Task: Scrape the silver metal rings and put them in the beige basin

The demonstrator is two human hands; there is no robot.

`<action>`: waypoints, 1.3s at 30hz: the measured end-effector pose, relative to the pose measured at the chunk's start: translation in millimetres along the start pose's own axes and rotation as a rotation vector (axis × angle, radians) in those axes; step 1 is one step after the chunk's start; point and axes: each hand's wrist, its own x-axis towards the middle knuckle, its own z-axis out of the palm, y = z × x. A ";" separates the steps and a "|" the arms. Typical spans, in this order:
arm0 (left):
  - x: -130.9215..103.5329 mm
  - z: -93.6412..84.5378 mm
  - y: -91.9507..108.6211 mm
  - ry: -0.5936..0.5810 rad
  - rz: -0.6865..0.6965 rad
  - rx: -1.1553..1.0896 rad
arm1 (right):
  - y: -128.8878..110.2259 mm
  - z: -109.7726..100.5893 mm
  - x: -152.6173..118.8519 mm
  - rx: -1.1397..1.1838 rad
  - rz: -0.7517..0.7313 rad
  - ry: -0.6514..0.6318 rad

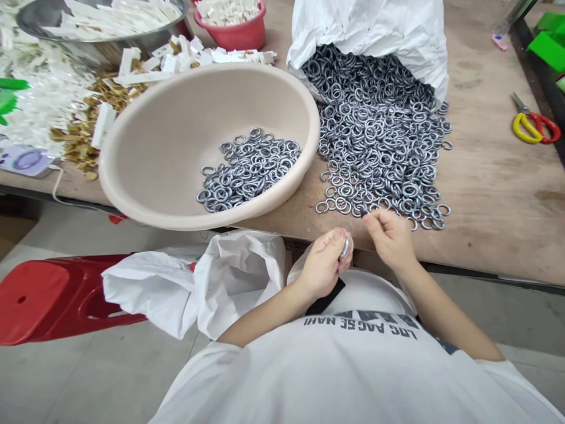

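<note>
My left hand (326, 259) is closed at the table's front edge, holding a grey metal ring (345, 247) that shows between thumb and fingers. To its right, my right hand (390, 235) is pinched at the near edge of a heap of grey rings (375, 135); a small dark piece (364, 214) shows at its fingertips, too small to make out. The heap spills from a white sack (371, 26) onto the table. Left of it, a large beige basin (154, 129) contains a smaller pile of rings (251, 171).
Scissors (532, 125) lie at the right of the wooden table (489, 194). White and brown parts, a steel bowl (132, 47) and a pink tub (238, 35) stand at the back left. Below are an open white bag (238, 277) and a red stool (39, 300).
</note>
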 end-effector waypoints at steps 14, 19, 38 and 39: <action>-7.1 -61.3 33.0 0.463 0.238 0.114 | -32.5 45.9 55.7 -0.729 -0.162 -0.307; 1.7 -71.9 37.6 0.579 0.349 0.844 | -27.7 39.6 53.9 -0.601 -0.105 -0.250; 15.5 -18.4 14.5 0.242 0.603 1.124 | -4.8 11.4 6.5 0.573 0.262 -0.110; 14.8 -12.3 11.4 0.253 0.579 1.007 | -5.1 10.6 2.4 0.626 0.259 -0.067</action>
